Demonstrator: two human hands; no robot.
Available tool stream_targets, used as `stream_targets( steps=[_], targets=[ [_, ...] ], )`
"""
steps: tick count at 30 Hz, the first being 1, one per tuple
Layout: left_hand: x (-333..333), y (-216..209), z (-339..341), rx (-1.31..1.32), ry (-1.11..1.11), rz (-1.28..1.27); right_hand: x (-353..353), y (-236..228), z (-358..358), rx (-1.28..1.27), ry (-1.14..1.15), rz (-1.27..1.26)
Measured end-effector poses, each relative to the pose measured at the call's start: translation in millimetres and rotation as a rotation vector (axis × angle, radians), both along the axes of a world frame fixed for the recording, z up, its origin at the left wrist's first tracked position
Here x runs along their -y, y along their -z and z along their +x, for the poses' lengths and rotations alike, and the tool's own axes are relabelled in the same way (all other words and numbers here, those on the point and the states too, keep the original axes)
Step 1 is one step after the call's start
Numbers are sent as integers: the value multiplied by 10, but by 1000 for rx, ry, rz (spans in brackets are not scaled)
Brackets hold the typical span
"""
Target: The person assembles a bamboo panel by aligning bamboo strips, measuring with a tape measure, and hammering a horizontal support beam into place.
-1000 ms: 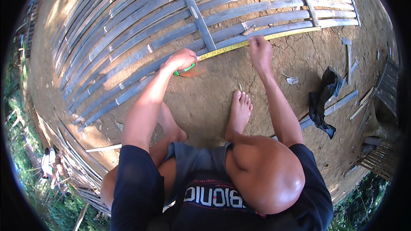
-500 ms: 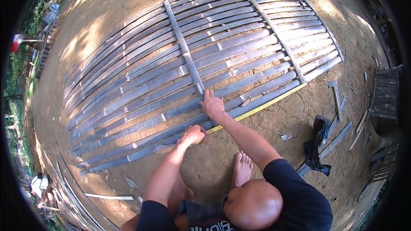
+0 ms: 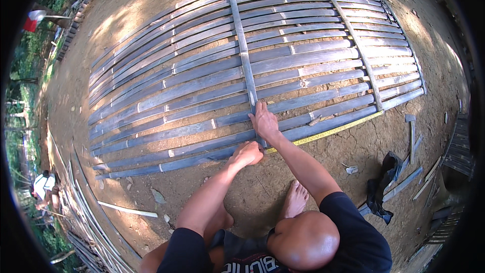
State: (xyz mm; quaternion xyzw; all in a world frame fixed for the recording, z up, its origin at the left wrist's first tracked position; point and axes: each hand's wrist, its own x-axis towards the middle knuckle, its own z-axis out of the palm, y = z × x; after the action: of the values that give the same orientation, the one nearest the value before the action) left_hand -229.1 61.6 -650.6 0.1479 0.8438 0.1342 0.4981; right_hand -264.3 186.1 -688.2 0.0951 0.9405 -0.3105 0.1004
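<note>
A large frame of split bamboo slats (image 3: 197, 129) lies on the ground, with crosspieces laid over the slats. My right hand (image 3: 263, 122) grips the near end of the middle bamboo crosspiece (image 3: 245, 55), fingers over its top. Just left of that end, my left hand (image 3: 248, 152) is closed at the near edge, on the end of a yellow tape measure (image 3: 326, 134). The tape runs rightward along the nearest slat to the foot of the right-hand crosspiece (image 3: 361, 50). The tape's case is hidden by my left hand.
A hatchet (image 3: 411, 139), a black plastic bag (image 3: 381, 187) and loose bamboo strips (image 3: 404, 179) lie at the right. Long thin strips (image 3: 91, 222) lie at the lower left, near another person (image 3: 44, 184). My bare foot (image 3: 295, 199) stands close to the frame.
The view has turned, so the frame sits farther right and higher. My left hand has come slightly nearer the crosspiece's end. My right hand stays on the crosspiece.
</note>
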Motion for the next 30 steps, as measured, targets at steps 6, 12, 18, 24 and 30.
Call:
stream_targets(
  steps=[6, 12, 18, 24, 30],
  targets=[
    [-20, 15, 26, -20, -2, 6, 98, 3, -2, -34, -9, -13],
    [0, 66, 35, -64, 11, 22, 195, 24, -35, -89, -14, -15],
    [6, -32, 49, -112, 56, 114, 214, 20, -8, -85, -8, -8],
    [48, 188, 85, -90, 38, 94, 213, 65, -39, -167, -19, -12],
    [0, 141, 75, -120, 48, 42, 150, 29, -80, -62, -14, 19]
  ],
)
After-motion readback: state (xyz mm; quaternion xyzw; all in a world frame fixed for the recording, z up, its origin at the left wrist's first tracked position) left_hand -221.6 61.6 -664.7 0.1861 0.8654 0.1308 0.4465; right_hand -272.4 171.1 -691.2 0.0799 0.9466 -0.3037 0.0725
